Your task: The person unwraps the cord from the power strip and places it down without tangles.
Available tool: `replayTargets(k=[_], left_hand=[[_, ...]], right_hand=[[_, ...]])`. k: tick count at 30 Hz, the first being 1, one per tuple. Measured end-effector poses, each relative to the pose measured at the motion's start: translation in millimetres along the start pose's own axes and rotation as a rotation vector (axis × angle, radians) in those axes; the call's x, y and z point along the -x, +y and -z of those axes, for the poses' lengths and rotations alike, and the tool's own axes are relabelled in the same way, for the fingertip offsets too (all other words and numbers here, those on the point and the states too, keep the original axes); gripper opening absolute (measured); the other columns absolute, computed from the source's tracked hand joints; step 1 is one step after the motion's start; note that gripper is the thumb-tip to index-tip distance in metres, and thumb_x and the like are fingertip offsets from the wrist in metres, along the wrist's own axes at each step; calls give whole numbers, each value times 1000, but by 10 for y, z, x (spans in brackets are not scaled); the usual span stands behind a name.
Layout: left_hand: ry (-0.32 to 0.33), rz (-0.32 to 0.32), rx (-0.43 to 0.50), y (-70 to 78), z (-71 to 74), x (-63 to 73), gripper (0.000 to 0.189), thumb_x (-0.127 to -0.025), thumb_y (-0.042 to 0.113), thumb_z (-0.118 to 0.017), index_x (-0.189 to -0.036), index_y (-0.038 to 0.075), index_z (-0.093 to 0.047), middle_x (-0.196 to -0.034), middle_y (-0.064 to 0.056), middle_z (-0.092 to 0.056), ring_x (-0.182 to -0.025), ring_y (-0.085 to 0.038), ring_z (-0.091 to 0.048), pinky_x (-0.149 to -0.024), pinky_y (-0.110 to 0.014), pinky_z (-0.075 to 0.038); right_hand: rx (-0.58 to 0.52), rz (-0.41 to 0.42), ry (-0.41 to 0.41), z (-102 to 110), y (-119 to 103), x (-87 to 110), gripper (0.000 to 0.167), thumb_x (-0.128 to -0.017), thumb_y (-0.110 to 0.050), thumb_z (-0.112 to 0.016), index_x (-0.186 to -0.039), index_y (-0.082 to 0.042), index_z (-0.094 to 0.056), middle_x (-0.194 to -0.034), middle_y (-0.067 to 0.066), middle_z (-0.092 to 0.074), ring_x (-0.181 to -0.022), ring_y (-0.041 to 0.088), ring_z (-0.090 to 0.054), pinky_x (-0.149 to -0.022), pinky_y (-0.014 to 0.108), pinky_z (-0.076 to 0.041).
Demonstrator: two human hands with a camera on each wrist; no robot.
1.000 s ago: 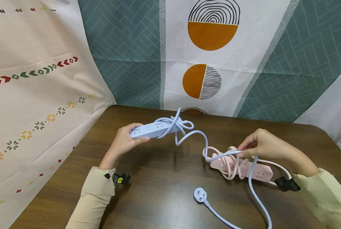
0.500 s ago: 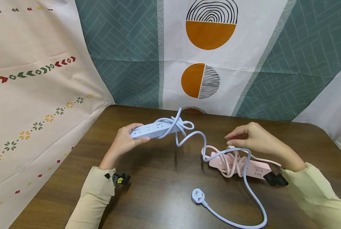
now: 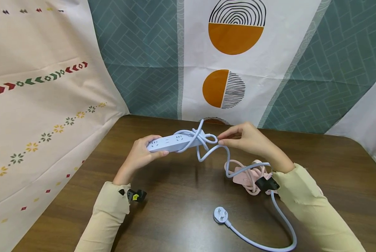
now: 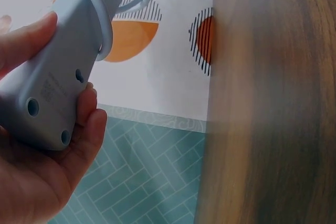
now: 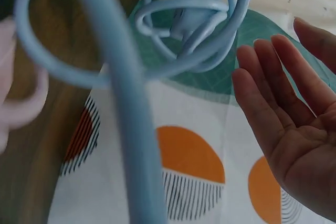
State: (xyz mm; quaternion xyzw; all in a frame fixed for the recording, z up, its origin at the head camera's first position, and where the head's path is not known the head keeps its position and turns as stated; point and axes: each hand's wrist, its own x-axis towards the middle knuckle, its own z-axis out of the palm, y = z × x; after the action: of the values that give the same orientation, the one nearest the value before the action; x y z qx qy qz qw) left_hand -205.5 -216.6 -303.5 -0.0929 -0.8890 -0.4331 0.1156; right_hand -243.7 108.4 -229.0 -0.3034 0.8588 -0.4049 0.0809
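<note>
One blue strip (image 3: pixel 173 142) is held over a brown table (image 3: pixel 175 203), head view; L hand (image 3: pixel 140 154) grips strip's L end, thumb on near side, fingers on far side. Pale blue cord (image 3: pixel 228 154) wraps strip's R end in loose loops, then trails off R. R hand (image 3: pixel 251 140) is just R of strip, thumb & index fingertips slightly apart beside a loop; can't tell if they touch it. Farther R of & nearer than strip, on table: pink strip (image 3: pixel 240 178) w/ pink cord (image 3: pixel 252 188) round it, partly hidden by R forearm & wrist cam (image 3: pixel 267 184). Plug (image 3: pixel 220 215), prongs up, lies on table, nearer than strip & to its R. Behind strip: wall cloth (image 3: pixel 235 38) w/ orange half-discs.

L wrist view: strip's underside, w/ round holes (image 4: pixel 33 107) & faint label (image 4: pixel 48 92), sits clamped btwn L thumb & fingers; cord crosses strip's far part.

R wrist view: R fingers extended, close together w/ small gaps, thumb spread apart, palm bare, all beside strip's looped end. Cord, blurred, cuts across in front of strip. Blurred pink shape (image 5: pixel 23 106), cut off by frame edge, shows L of strip.
</note>
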Motion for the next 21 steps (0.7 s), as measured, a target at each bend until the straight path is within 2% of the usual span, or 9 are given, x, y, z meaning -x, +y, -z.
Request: replayTargets(k=[3,6,14,21], left_hand=[[-1,-1,3,9,7,1,46,-68,19,-79,-107,2,-61,-100,-14,-64,-85,-25,-54,-72,-33,-38],[1,-5,2,5,12,0,46,-67,19,-79,-106,2,-62,-99,-14,-64,-84,-25,-54,-71,-33,-38],[-7,-4,-3,12,0,-7,46,-68,19,-79,-107,1,-61,-99,-14,-64,-84,-25,-54,-71,-32,-38],[-22,18,-1,25,-5,1,47,-68,20,-78,-108,2,-61,-101,-14,-63,-86,-26,-54,-72,-33,-39]], right_hand=[[-60,-22,9,-47,-19,-64,24,-80,-22,-70,-99,-7,-71,-89,4,-70,-82,14,-63,-74,29,-48],[-100,-10,11,-89,-23,-106,23,-80,-20,-70,-98,-5,-70,-88,6,-70,-81,17,-64,-73,28,-49],[-123,45,-10,-175,-8,-177,22,-80,-17,-70,-97,-3,-71,-85,7,-70,-80,13,-63,-70,26,-47],[-127,49,-67,-238,-27,-218,20,-79,-18,-71,-94,-5,-72,-84,4,-70,-76,15,-59,-66,25,-45]])
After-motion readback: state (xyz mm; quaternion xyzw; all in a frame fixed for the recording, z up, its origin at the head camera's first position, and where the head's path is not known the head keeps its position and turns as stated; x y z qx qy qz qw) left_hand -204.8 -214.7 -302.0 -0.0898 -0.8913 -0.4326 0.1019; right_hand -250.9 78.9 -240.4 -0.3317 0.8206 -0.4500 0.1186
